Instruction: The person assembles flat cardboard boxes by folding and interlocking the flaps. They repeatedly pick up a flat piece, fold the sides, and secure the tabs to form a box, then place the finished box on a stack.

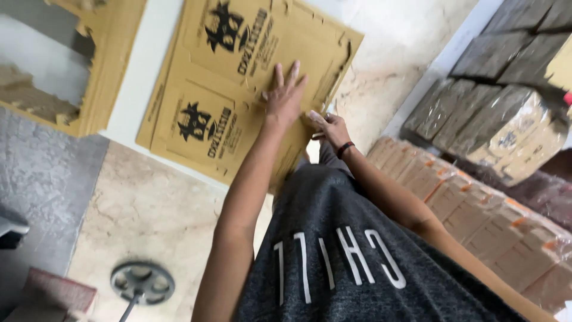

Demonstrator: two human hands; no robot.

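A flat brown cardboard sheet (pixel 238 89) with black printed emblems stands tilted over the pale floor in front of me. My left hand (pixel 285 95) lies flat on its face near the right side, fingers spread. Just below, my right hand (pixel 330 128), with a dark band at the wrist, has its fingers curled on the sheet's lower right edge. My dark grey shirt with white letters fills the bottom of the view.
Another torn cardboard piece (pixel 101 59) lies at the top left. Rows of plastic-wrapped brown packages (pixel 476 209) run along the right, with darker wrapped bundles (pixel 494 53) above them. A round metal disc on a rod (pixel 142 281) rests on the marble floor at the lower left.
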